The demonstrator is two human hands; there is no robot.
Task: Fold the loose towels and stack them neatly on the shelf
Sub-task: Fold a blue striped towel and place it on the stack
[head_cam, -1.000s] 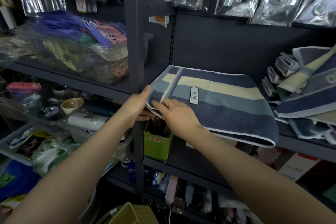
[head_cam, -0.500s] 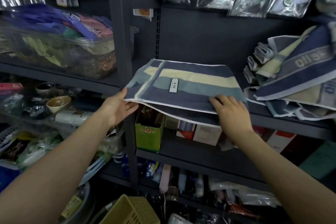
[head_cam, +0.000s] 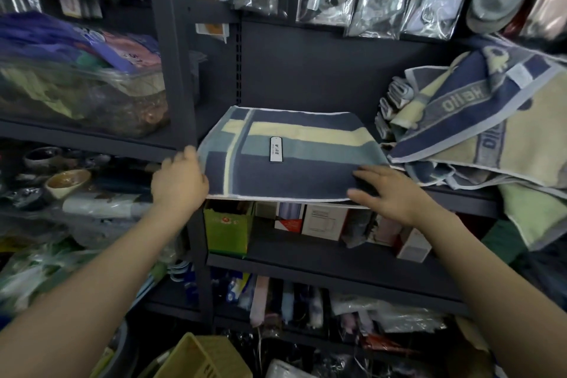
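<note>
One striped towel (head_cam: pixel 291 156) lies folded flat on the shelf (head_cam: pixel 460 202), its front edge overhanging the lip. The left hand (head_cam: pixel 179 182) grips its near-left corner with curled fingers, while the right hand (head_cam: pixel 389 190) rests on the near-right corner with fingers spread and straight. Just beside it to the right, a heap (head_cam: pixel 478 138) of loose towels lies unfolded, so in my judgement most of the task remains, beginning with seating this first piece squarely.

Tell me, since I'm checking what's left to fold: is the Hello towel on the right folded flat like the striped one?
No: the Hello towel lies crumpled on a loose heap, unlike the flat striped towel.
</note>
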